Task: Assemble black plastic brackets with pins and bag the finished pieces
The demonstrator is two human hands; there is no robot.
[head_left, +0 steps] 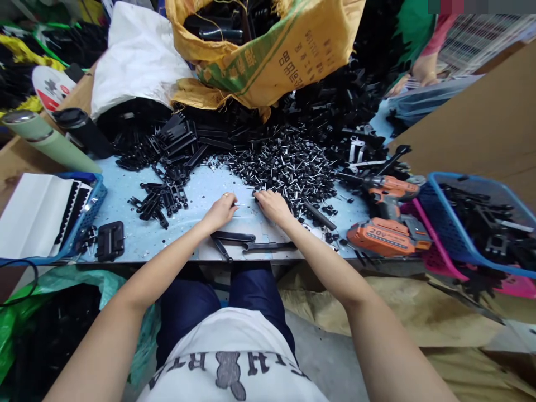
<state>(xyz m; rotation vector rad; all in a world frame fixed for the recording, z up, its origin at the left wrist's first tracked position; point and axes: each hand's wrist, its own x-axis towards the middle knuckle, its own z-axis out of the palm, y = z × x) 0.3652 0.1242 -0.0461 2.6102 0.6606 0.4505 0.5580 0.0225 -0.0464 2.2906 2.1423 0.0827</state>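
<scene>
My left hand [221, 211] is closed in a pinch over the blue tabletop, and a thin silver pin [239, 205] sticks out from its fingertips. At the near edge of a pile of small black-headed metal pins [288, 167], my right hand [273, 205] has its fingers pressed together. A tiny dark piece shows at those fingertips, too small to name. Between my forearms, long black plastic arms [234, 237] lie along the table's front edge. Left of my left hand is a cluster of short black plastic links [163, 198].
An orange cordless drill [387, 215] lies at right beside a blue basket [431, 192] of black parts. Behind the pile stands a yellow woven sack [293, 61]. Bottles [54, 142] and another blue basket [100, 195] are at left. Another person's hand [425, 70] shows far right.
</scene>
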